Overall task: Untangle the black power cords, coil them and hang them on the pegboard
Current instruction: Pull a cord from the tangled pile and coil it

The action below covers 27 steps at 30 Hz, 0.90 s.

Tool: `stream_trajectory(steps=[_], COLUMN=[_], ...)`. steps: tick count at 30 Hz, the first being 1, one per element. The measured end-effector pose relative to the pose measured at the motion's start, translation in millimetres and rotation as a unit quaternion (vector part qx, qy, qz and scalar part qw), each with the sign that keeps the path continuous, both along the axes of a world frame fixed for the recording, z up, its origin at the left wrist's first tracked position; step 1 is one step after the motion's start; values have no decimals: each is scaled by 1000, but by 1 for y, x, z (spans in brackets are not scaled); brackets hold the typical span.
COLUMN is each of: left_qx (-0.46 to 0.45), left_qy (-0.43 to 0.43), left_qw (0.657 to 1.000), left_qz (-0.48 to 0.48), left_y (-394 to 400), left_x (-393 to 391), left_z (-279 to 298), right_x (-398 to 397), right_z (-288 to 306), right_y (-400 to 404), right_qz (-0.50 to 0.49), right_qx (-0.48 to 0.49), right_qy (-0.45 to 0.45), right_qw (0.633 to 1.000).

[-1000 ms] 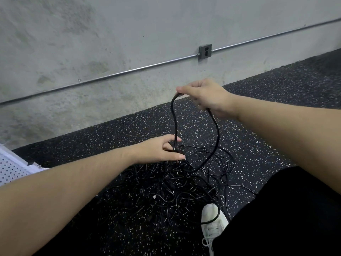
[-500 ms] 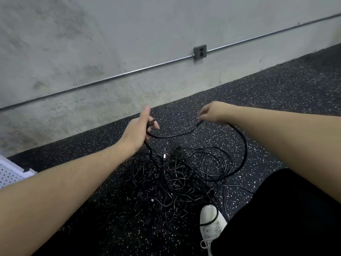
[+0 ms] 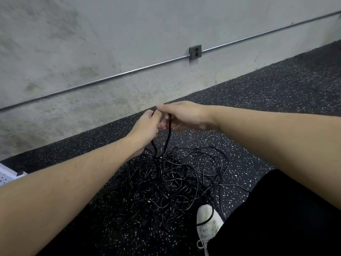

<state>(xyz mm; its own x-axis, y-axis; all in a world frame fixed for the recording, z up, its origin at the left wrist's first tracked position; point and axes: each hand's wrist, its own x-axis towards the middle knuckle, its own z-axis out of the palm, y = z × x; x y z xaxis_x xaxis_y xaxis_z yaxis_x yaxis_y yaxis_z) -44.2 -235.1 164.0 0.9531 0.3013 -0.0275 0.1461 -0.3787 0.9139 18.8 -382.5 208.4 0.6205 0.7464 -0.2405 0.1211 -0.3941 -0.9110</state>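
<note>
At the far left edge a corner of the white pegboard (image 3: 7, 175) lay on the speckled floor (image 3: 276, 100), well apart from the work. Moving right, the left hand (image 3: 145, 126) was raised above the pile, its grip curled round a black cord (image 3: 167, 137) that dropped in two strands into the heap. Just beside it, touching or nearly so, the right hand (image 3: 184, 115) pinched the same cord at the top of the loop, so both grips were closed on it. Below them the tangle of cords (image 3: 166, 183) sprawled on the floor, wholly unsorted, with one strand lying over the toe of a white shoe (image 3: 208, 222) at the lower right. On the wall behind, an outlet (image 3: 195, 52) sat on a metal pipe (image 3: 110, 78).

The likely trouble: pulling the held loop upward while its strands ran into the knot could tighten the snarl rather than free it. The strand across the shoe might also catch and drag the whole heap along.
</note>
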Motion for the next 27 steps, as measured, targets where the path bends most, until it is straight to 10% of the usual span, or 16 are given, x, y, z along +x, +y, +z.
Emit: stream_trajectory(steps=[12, 18, 22, 27], left_qx=[216, 172, 153, 159], left_qy=[113, 26, 34, 16], left_qw=[960, 983, 986, 982], left_qz=[-140, -51, -51, -101], left_y=[26, 29, 14, -3], left_x=[-22, -16, -9, 2], left_z=[-30, -11, 11, 27], right_x=[19, 35, 42, 14], right_z=[14, 2, -11, 4], right_y=[-23, -40, -41, -23], right_qz=[-111, -217, -140, 40], right_qx=[156, 40, -238, -141], right_qy=[-13, -118, -296, -362], right_qw=[981, 968, 914, 920])
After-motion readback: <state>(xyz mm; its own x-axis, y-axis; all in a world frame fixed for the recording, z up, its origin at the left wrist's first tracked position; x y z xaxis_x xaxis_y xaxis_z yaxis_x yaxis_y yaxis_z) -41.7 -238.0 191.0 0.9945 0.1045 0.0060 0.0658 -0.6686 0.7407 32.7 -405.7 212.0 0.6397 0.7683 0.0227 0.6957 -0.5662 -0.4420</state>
